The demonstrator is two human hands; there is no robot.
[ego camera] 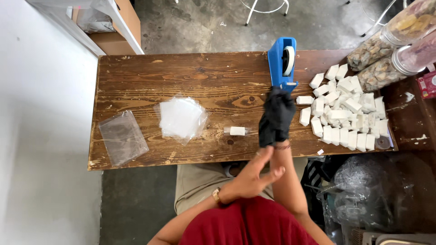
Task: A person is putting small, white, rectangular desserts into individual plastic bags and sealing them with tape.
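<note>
The right hand (276,119) is wearing a black glove (278,109), fingers half curled and grasping nothing, just in front of the blue tape dispenser (282,63). The bare left hand (254,174) is pressing open against the right wrist at the glove's cuff, holding nothing else. Just left of the dispenser, near the front edge of the wooden surface (136,72), one small white block (237,131) is lying wrapped in clear film. Right of the dispenser a heap of white blocks (347,115) is sitting unwrapped. Farther left of it, a stack of clear bags (181,119) and a single loose bag (122,137) are waiting. By this showing, one block looks wrapped and nearly all remain.
</note>
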